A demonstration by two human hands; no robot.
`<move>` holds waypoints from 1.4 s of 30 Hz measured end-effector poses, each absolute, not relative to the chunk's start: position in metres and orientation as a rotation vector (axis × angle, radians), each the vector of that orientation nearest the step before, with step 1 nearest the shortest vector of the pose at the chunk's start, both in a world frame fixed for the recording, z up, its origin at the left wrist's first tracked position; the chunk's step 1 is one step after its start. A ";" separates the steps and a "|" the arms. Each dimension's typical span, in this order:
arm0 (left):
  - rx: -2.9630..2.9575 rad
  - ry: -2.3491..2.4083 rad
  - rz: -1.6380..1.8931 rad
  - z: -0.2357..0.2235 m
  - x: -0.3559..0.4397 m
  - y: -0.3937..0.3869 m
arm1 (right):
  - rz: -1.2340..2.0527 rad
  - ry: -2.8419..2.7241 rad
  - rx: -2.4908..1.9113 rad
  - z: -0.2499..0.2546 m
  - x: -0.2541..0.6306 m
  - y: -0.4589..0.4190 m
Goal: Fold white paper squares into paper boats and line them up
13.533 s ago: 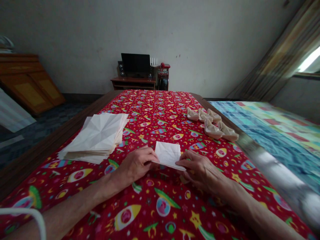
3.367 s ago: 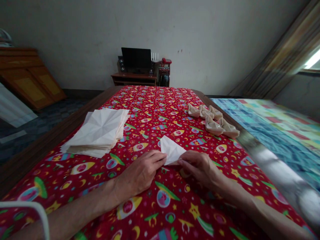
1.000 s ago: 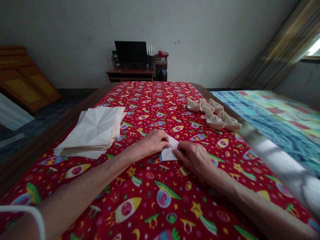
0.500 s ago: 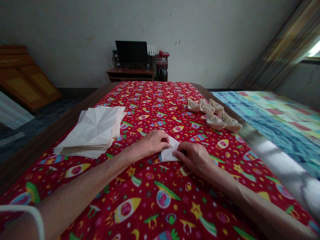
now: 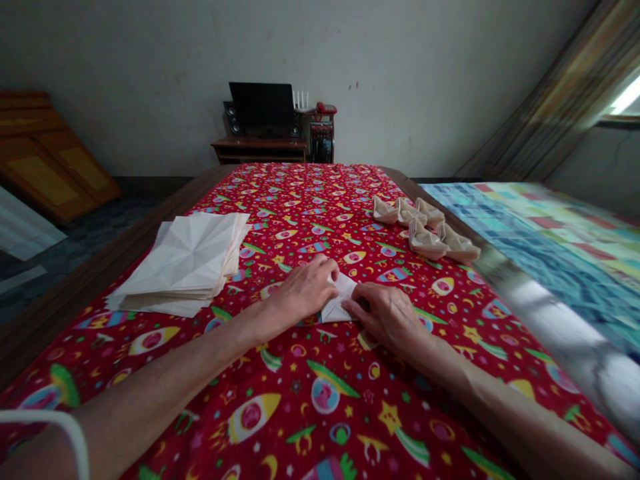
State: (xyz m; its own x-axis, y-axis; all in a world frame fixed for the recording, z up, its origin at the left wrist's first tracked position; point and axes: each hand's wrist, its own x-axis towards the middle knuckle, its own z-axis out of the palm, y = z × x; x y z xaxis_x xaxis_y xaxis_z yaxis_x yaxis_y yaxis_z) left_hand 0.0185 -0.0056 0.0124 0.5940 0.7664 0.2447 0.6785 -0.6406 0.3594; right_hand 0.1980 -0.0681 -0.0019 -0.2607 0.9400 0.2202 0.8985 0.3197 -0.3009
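Observation:
A small folded piece of white paper (image 5: 340, 303) lies flat on the red patterned cloth in front of me, with crease lines on its face. My left hand (image 5: 313, 285) grips its left edge with bent fingers. On the opposite side, my right hand (image 5: 387, 310) has thumb and forefinger closed on the right edge. The fingers cover part of both edges. Left of my hands rests a stack of creased white paper sheets (image 5: 187, 257). To the right sit several folded paper boats (image 5: 427, 240), grouped close together.
The red cloth (image 5: 330, 427) with rockets and stars covers the table. A monitor (image 5: 263, 105) with speakers stands on a desk at the far wall. A bed with a patchwork cover (image 5: 540, 247) is at the right, a wooden cabinet (image 5: 55, 160) at the left. A white cable (image 5: 55, 419) crosses the lower left corner.
My left hand has shifted slightly left and down along the paper's left edge. The right hand stays on the right edge. The whole view has moved slightly.

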 end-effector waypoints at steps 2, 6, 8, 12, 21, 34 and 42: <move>2.652 1.113 0.500 0.014 0.016 -0.012 | 0.148 -2.242 -1.638 -0.002 0.198 -0.068; 2.668 1.020 0.473 0.015 0.007 -0.020 | 0.137 -2.250 -1.662 0.000 0.197 -0.067; 2.643 0.952 0.486 0.015 0.002 -0.023 | 0.138 -2.251 -1.654 0.001 0.198 -0.067; 2.608 0.833 0.516 0.014 -0.009 -0.028 | 0.149 -2.249 -1.642 0.003 0.197 -0.067; 2.551 0.865 0.574 0.008 -0.016 -0.033 | 0.090 -2.251 -1.668 -0.002 0.196 -0.067; 2.461 1.004 0.683 -0.001 0.001 -0.042 | 0.139 -2.241 -1.702 0.005 0.195 -0.068; 2.527 0.961 0.724 -0.005 0.000 -0.045 | 0.097 -2.238 -1.588 -0.001 0.197 -0.068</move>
State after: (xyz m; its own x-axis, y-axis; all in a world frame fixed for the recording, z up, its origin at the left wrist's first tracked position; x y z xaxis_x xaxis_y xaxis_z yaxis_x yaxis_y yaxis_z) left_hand 0.0002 -0.0450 -0.0051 0.6409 0.6892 0.3380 0.5152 -0.7126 0.4762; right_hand 0.1974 -0.0682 -0.0007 -0.2799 0.9199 0.2748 0.8927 0.3547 -0.2779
